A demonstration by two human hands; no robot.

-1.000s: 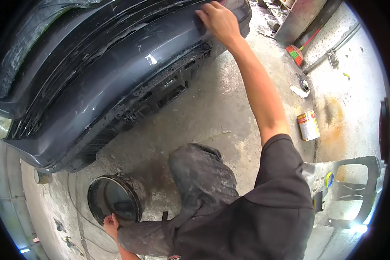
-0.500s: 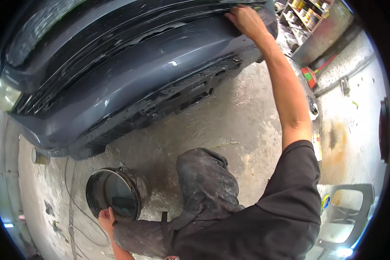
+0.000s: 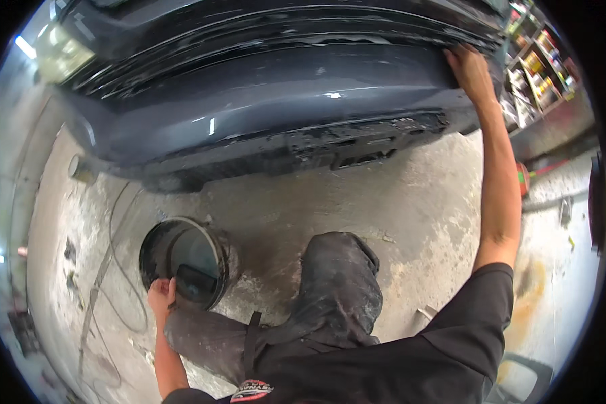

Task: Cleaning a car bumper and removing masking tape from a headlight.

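Observation:
A dark grey car bumper (image 3: 262, 94), scuffed and dusty in places, spans the upper part of the view. At its right end my right hand (image 3: 473, 71) presses into the groove below the grille slats. Its fingers are bent and drawn together; whatever may lie under them is hidden. My left hand (image 3: 160, 296) is beside my bent knee, fingers curled closed, with no object showing in it. Just past it stands a round black bucket (image 3: 223, 259) with water and a dark block-like thing (image 3: 196, 281) inside.
A cable (image 3: 118, 259) winds over the stained concrete floor (image 3: 411, 202) left of the bucket. A small can (image 3: 82, 169) stands under the bumper's left end. Shelves with tins (image 3: 537, 74) and a white wall (image 3: 552, 262) are on the right. A headlight (image 3: 67, 54) sits at upper left.
The view has turned, so the bumper lies more level and higher up. My right hand stays at the bumper's right end, near the groove. My left hand remains closed by the bucket.

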